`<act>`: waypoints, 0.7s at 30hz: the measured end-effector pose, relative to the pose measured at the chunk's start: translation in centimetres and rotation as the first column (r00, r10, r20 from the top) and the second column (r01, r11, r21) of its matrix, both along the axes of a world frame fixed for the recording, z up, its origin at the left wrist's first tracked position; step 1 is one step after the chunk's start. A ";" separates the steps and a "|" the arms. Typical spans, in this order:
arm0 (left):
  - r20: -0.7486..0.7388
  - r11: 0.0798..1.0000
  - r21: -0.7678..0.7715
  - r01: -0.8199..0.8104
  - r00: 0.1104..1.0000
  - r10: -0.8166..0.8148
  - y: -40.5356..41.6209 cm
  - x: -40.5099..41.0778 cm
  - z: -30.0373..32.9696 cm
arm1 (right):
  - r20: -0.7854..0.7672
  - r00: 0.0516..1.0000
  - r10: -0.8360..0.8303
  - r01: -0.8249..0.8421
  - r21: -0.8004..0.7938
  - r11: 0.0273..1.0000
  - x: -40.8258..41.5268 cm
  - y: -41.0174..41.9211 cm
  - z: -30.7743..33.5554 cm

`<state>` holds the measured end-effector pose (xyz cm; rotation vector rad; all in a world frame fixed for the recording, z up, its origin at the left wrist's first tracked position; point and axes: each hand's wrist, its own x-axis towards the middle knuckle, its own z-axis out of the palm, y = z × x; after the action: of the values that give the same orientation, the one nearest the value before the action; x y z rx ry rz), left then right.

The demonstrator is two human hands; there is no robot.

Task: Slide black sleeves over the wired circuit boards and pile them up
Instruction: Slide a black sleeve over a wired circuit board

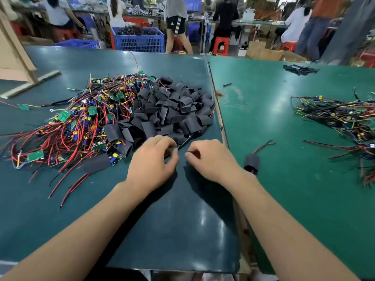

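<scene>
Two bare hands work at the near edge of the heap of black sleeves [174, 110] on the dark green bench [174, 230]. The left hand [151, 159] has its fingers curled and appears to pinch the end of a thin dark wire [183, 143] that runs out from under the heap. The right hand [209, 159] is also curled, fingertips drawn together; whether this grip holds anything cannot be told.

Location of parts: the wired circuit boards [81, 118] lie in a tangled pile on the left, touching the sleeve heap. One sleeved board [251, 163] lies alone just right of the right hand, on the lighter green bench [284, 199], with its red and black leads trailing away. A further wire bundle [341, 116] lies at far right.

Handling, as judged:
- Sleeves: light, soft, flattened tubing, likely collapsing under pressure. Take one by its open end and squeeze the edges to open the mouth
- Boards: light, rigid, with raised components that may snag the sleeve. Hold by the board edges, not by the components
- Leads: thin, flexible and interlocked. Pulling a single lead probably drags neighbouring boards; lift the board itself and feed the leads through the sleeve first
</scene>
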<state>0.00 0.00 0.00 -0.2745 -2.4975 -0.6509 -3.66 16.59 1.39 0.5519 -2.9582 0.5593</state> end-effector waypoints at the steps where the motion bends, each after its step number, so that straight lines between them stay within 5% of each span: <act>1: 0.003 1.000 0.012 -0.007 1.000 0.007 -0.3 -0.5 0.1 | 0.021 0.999 -0.029 0.030 -0.065 0.997 -0.1 -0.4 -0.3; 4: -0.021 0.994 -0.066 -0.091 0.996 0.090 -1.1 -1.7 -0.1 | -0.102 0.983 -0.154 0.139 -0.145 0.980 0.2 -1.5 -1.8; 8: -0.006 0.975 -0.151 -0.160 0.987 0.161 -1.8 -2.5 -1.4 | -0.248 0.963 -0.106 0.082 -0.104 0.991 0.3 -1.4 -2.7; 21: 0.003 0.991 -0.012 -0.130 0.992 0.130 -1.7 -2.6 -1.3 | -0.167 0.972 -0.167 0.143 -0.146 0.979 -0.2 -1.6 -2.7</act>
<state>-2.63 -1.66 -1.35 -0.1138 -2.4985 -0.5843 -3.85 15.01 -1.32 0.3339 -2.7387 0.6482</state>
